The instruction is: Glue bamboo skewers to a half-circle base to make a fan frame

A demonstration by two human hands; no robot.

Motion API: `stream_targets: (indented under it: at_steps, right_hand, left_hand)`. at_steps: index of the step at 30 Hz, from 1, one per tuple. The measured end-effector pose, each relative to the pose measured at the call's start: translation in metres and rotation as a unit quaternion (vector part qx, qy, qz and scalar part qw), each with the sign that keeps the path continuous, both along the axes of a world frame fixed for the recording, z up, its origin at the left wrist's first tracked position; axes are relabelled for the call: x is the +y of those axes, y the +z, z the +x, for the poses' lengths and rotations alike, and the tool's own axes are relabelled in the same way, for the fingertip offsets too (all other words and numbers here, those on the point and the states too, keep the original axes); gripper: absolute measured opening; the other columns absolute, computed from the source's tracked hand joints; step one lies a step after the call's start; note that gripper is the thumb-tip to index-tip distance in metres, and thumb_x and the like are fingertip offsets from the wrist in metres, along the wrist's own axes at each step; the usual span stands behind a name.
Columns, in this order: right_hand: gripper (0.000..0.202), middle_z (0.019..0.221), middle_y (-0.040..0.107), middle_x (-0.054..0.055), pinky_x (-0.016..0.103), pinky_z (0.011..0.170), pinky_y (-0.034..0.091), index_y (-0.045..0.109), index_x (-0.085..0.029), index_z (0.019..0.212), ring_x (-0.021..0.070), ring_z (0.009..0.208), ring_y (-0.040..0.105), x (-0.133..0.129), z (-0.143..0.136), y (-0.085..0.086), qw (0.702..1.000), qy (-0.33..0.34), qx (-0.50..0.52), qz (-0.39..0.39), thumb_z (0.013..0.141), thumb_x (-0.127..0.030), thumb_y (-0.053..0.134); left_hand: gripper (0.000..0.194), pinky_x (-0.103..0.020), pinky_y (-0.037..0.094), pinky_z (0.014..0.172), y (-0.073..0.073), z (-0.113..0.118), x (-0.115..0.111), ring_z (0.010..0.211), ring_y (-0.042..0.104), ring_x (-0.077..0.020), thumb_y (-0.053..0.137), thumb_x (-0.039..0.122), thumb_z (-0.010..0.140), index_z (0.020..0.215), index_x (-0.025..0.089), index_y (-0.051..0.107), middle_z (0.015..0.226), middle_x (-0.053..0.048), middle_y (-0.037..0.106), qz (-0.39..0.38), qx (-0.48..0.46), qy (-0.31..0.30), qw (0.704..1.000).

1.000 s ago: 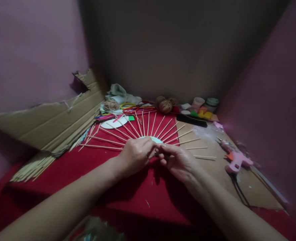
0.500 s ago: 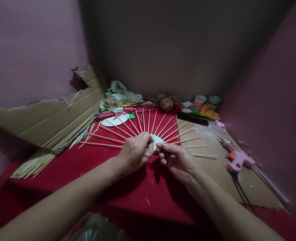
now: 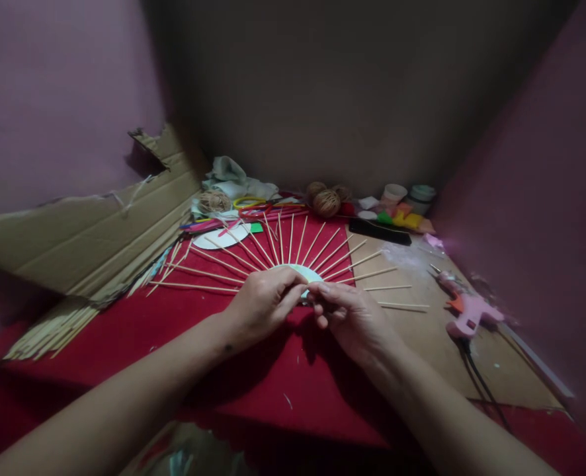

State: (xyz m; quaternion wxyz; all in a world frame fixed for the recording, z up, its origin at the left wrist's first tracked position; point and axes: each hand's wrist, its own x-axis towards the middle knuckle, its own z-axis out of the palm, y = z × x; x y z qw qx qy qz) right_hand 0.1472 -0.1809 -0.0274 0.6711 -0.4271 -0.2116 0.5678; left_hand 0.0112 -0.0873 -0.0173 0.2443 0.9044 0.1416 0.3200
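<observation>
Thin wooden sticks [image 3: 313, 243] fan out from a pale, rounded card piece [image 3: 297, 270] on the red cloth [image 3: 268, 370]. Above the near side of that card, my left hand [image 3: 266, 301] is closed, thumb and forefinger pinched together. My right hand [image 3: 347, 314] meets it from the other side, its thumb and forefinger also pinched and the other fingers curled. The fingertips of both hands touch or nearly touch. Whatever lies between them is too small to make out. Both hands cover part of the card and the inner ends of some sticks.
A pink glue gun [image 3: 471, 314] with a black cord lies on a cardboard sheet [image 3: 422, 357] at right. More sticks [image 3: 59, 327] are bundled beside folded cardboard [image 3: 99, 231] at left. Twine balls [image 3: 327, 200], scissors [image 3: 253, 208] and a black strip [image 3: 379, 231] lie along the back.
My left hand has turned from a raised fist-like grip to a flatter pinch, showing more of the pale card. My right hand stays nearly in place. The view has shifted slightly.
</observation>
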Motion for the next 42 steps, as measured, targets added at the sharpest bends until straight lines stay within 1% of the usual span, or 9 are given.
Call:
stream_targets:
  at_steps: [3, 6, 11, 17, 24, 28, 32, 37, 42]
  right_hand:
    - [0.015, 0.058, 0.062, 0.001, 0.020, 0.045, 0.035, 0.074, -0.013, 0.070, 0.0067, 0.048, 0.046, -0.003, -0.002, 0.000, 0.993, -0.024, -0.113, 0.015, 0.069, -0.027, 0.073]
    - [0.017, 0.050, 0.055, -0.003, 0.021, 0.047, 0.034, 0.073, -0.015, 0.068, 0.0061, 0.047, 0.044, -0.004, -0.004, 0.000, 0.981, -0.041, -0.188, 0.031, 0.075, -0.030, 0.070]
    - [0.017, 0.059, 0.062, 0.001, 0.021, 0.043, 0.037, 0.074, -0.013, 0.071, 0.0080, 0.049, 0.048, -0.001, -0.004, 0.001, 0.995, -0.045, -0.083, 0.008, 0.065, -0.029, 0.076]
    - [0.012, 0.067, 0.066, 0.004, 0.018, 0.043, 0.039, 0.074, -0.013, 0.071, 0.0078, 0.053, 0.051, 0.001, -0.003, 0.001, 1.000, -0.014, -0.022, 0.012, 0.063, -0.022, 0.076]
    - [0.013, 0.069, 0.069, 0.006, 0.018, 0.045, 0.040, 0.074, -0.011, 0.071, 0.0073, 0.053, 0.053, 0.002, -0.003, -0.005, 1.000, -0.008, -0.015, 0.008, 0.065, -0.022, 0.076]
    - [0.014, 0.062, 0.065, 0.004, 0.017, 0.045, 0.040, 0.074, -0.011, 0.069, 0.0080, 0.054, 0.055, 0.001, -0.004, -0.008, 1.000, -0.002, -0.020, 0.020, 0.065, -0.024, 0.077]
    - [0.013, 0.065, 0.067, 0.005, 0.018, 0.045, 0.041, 0.074, -0.012, 0.071, 0.0091, 0.055, 0.056, 0.001, -0.005, -0.006, 0.999, 0.004, -0.028, 0.025, 0.066, -0.024, 0.075]
    - [0.016, 0.065, 0.066, 0.004, 0.018, 0.043, 0.042, 0.075, -0.010, 0.073, 0.0076, 0.052, 0.054, 0.001, -0.003, 0.000, 1.000, -0.014, -0.006, 0.010, 0.062, -0.021, 0.075]
    - [0.016, 0.061, 0.064, 0.002, 0.017, 0.041, 0.042, 0.073, -0.010, 0.069, 0.0075, 0.050, 0.054, 0.002, 0.000, 0.003, 0.999, -0.001, 0.050, 0.000, 0.058, -0.021, 0.078]
  left_hand:
    - [0.014, -0.022, 0.040, 0.056, -0.003, 0.001, -0.002, 0.059, 0.054, -0.0105, 0.047, 0.019, 0.085, 0.074, 0.018, 0.056, 0.067, 0.000, 0.060, 0.037, 0.006, 0.034, 0.999]
    - [0.013, -0.021, 0.036, 0.051, 0.000, 0.000, -0.002, 0.052, 0.047, -0.0085, 0.049, 0.019, 0.082, 0.069, 0.018, 0.050, 0.061, 0.003, 0.053, -0.014, 0.012, 0.056, 0.998]
    - [0.012, -0.020, 0.039, 0.050, 0.005, -0.005, 0.000, 0.054, 0.049, -0.0089, 0.048, 0.023, 0.086, 0.075, 0.018, 0.051, 0.063, 0.003, 0.052, -0.135, -0.024, 0.064, 0.989]
    - [0.015, -0.026, 0.049, 0.072, -0.006, -0.006, 0.004, 0.080, 0.062, -0.0144, 0.044, 0.015, 0.092, 0.094, 0.017, 0.059, 0.086, -0.006, 0.065, 0.107, -0.040, -0.013, 0.993]
    - [0.018, -0.028, 0.042, 0.058, -0.004, -0.006, -0.002, 0.066, 0.056, -0.0170, 0.043, 0.014, 0.092, 0.087, 0.012, 0.061, 0.074, -0.007, 0.062, 0.373, 0.046, 0.019, 0.926]
    - [0.024, -0.030, 0.032, 0.050, -0.002, 0.000, -0.006, 0.053, 0.045, -0.0157, 0.045, 0.020, 0.091, 0.070, 0.016, 0.057, 0.060, -0.003, 0.052, 0.446, 0.053, 0.055, 0.892]
    - [0.022, -0.028, 0.032, 0.050, -0.003, 0.001, -0.005, 0.053, 0.043, -0.0134, 0.046, 0.018, 0.089, 0.067, 0.017, 0.052, 0.059, -0.001, 0.049, 0.402, 0.024, 0.063, 0.913]
    - [0.012, -0.021, 0.036, 0.050, -0.002, -0.006, 0.003, 0.054, 0.047, -0.0087, 0.049, 0.014, 0.086, 0.074, 0.016, 0.051, 0.064, 0.001, 0.052, 0.184, -0.050, 0.079, 0.978]
    - [0.011, -0.019, 0.043, 0.058, 0.002, -0.008, 0.007, 0.060, 0.055, -0.0082, 0.053, 0.010, 0.085, 0.078, 0.013, 0.060, 0.068, 0.000, 0.060, 0.072, -0.064, 0.040, 0.995]
